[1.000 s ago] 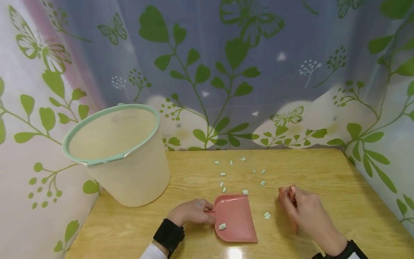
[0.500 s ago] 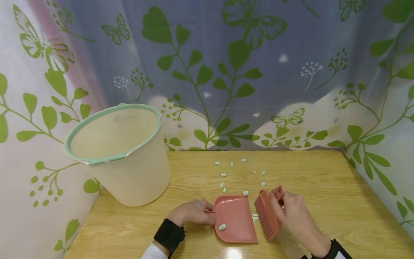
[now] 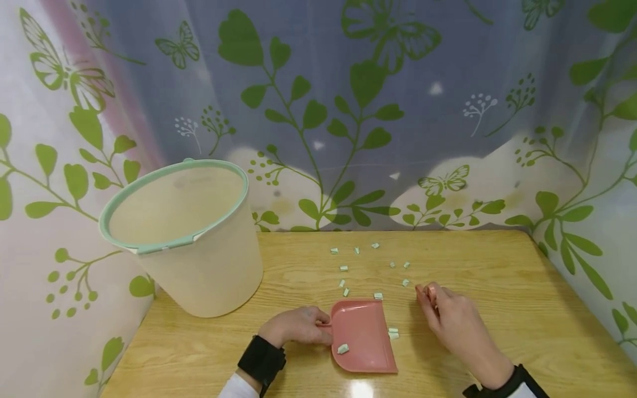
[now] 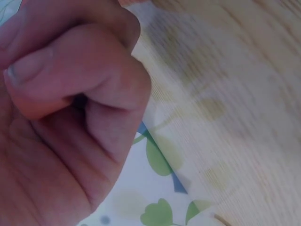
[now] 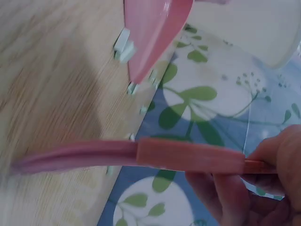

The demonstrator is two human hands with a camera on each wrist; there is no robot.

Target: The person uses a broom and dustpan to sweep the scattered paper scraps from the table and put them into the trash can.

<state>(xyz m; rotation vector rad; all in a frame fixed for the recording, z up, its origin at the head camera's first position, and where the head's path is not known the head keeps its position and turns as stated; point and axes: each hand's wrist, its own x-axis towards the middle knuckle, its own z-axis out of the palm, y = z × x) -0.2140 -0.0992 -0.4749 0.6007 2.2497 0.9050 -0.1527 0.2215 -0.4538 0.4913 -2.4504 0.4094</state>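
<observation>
Brush (image 5: 190,155) rightward over wooden table (image 3: 502,276)

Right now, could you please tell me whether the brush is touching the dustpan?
Apart. The right wrist view shows it: a plain gap separates the brush from the nearest tip of the dustpan, with table visible between them.

A Place Like Home

This looks like a home, but I can't tell which room. Curtains (image 3: 438,119) with green leaves and butterflies hang around three sides of a woody tabletop (image 3: 517,287). A big bucket (image 3: 214,276) and a pink dustpan (image 3: 360,334), both everyday house things, are there too.
</observation>
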